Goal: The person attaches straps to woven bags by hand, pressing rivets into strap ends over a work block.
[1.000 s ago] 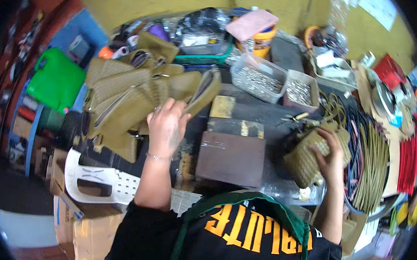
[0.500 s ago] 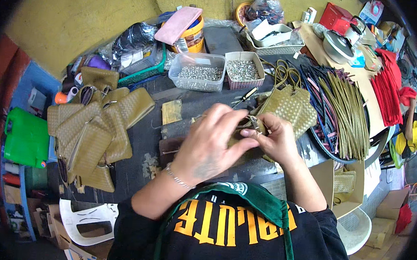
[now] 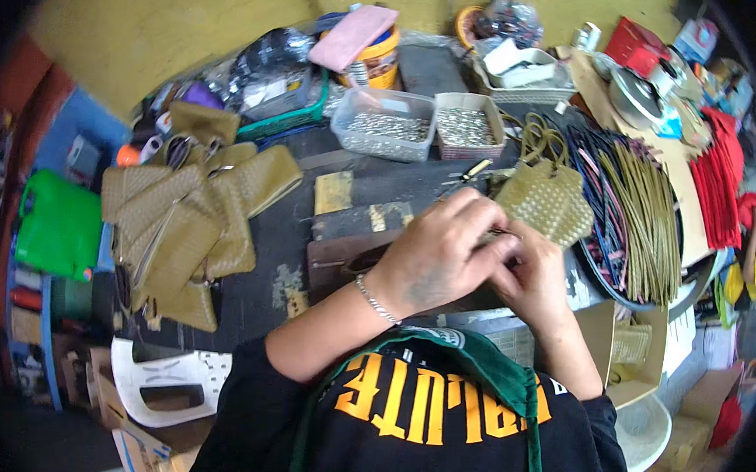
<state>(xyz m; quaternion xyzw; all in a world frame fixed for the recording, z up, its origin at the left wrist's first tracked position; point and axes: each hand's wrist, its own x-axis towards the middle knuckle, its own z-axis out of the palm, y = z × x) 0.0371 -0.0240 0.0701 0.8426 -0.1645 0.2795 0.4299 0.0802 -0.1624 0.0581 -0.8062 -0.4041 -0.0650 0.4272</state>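
Close together over the middle of the table, my left hand and my right hand have their fingers bent and pinched. What they hold is mostly hidden behind the fingers and blurred; half a second ago a small metal fitting on an olive piece showed there. Just beyond my right hand lie olive woven pouches with looped straps. A flat dark brown piece rests by my left wrist. A slim tool with a pale handle lies beyond my fingers.
A heap of olive woven pouches covers the left side. At the back, a clear tub and a white basket hold small metal parts. Olive, dark and pink strips fill a round tray at right. An open carton stands near my right elbow.
My view has shifted, so the table's things appear farther right. My hands have closed in on each other, and the metal fitting seen between them is now covered by fingers.
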